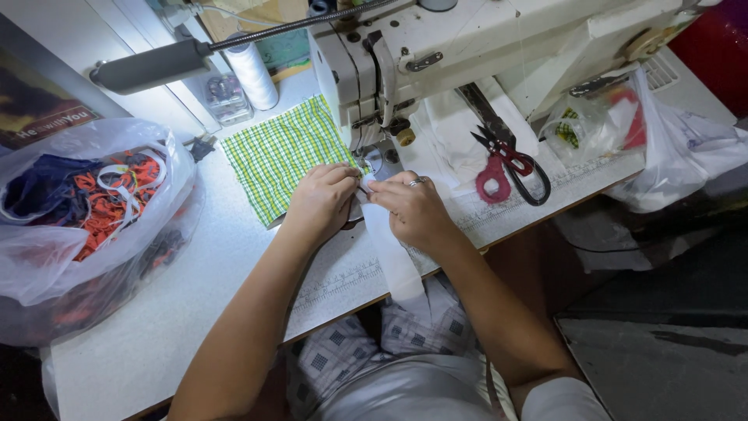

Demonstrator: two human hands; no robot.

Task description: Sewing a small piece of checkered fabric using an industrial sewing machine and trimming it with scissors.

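At nine o'clock a clear plastic bag (86, 226) bulges with tangled orange, dark blue and white strips. Above it, at ten o'clock, a dark sign (35, 109) with pale lettering leans at the table's edge, and a white thread cone (253, 74) stands beside a small clear box (226, 97) at eleven o'clock.

The left hand (323, 199) rests on the lower right corner of the green checked cloth (280, 152), fingers curled close together and pressing it flat, fingertips pointing to three o'clock. The cloth spreads out from the hand toward ten o'clock, its far edge under the white sewing machine (467, 47). Just beside it, the right hand (413, 206), a ring on one finger, pinches the top of a white strip (393, 257) with narrow, bent fingers; the strip runs from the fingertips toward six o'clock, over the table edge.

At two o'clock lie scissors (506, 168) with one red and one black handle. Beyond them, a crumpled clear bag (600, 117) holds green checked and red scraps.
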